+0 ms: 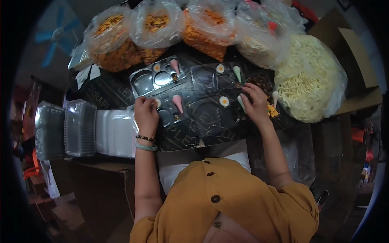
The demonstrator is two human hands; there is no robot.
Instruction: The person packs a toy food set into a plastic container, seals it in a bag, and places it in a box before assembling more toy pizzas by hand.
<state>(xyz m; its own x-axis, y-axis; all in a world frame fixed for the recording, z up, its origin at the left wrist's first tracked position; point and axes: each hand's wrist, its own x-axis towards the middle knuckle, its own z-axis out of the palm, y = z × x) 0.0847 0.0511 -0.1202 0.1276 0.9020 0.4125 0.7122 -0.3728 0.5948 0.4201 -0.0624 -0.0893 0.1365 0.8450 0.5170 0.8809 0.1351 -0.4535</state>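
Note:
Four clear plastic trays lie on the dark tabletop before me; one is the upper left tray (142, 81). At the lower left tray (164, 118), my left hand (146, 115) is closed, fingertips on a small round egg-like piece (157, 103). A pink cone-shaped piece (177, 104) lies to its right. My right hand (256, 104) is over the right end of the lower right tray (206, 117), fingers apart and bent. A pale green cone-shaped piece (241, 103) is beside its thumb. Another egg-like piece (224, 101) lies to the left.
Open bags of orange pieces (117, 56) line the back. A big bag of pale, stick-like pieces (306, 81) stands at right, near small dark pieces (261, 81) and colourful pieces (272, 110). Stacked clear containers (81, 129) and white trays (115, 131) stand left.

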